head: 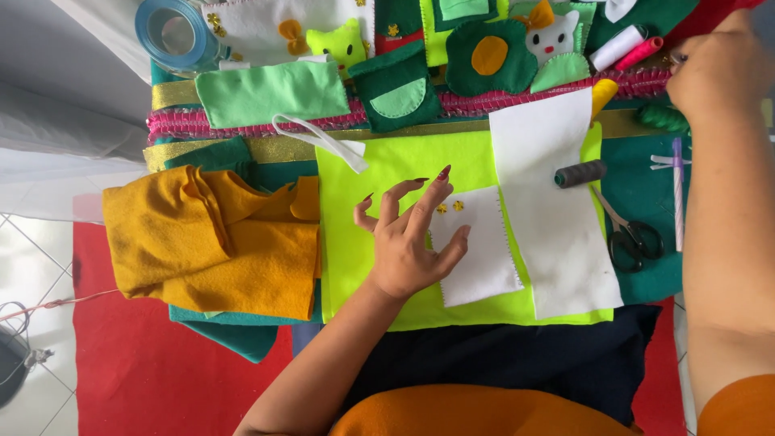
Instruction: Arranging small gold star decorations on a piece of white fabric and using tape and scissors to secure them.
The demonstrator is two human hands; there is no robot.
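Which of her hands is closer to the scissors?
Left. The left hand rests on the small white felt piece, beside the scissors. The right hand reaches toward the table's far edge, farther from them.

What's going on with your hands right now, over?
Left hand open, fingers spread on small white felt piece over neon yellow felt. Right hand reaching far side, grip hidden. Scissors lying nearby.

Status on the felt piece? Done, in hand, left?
Done: small white felt patch has pinked edges and two yellow sequins on it. In hand: left hand rests on the patch over the lime felt sheet; right hand reaches toward the supplies up top. Left: scissors and grey thread spool lie idle.
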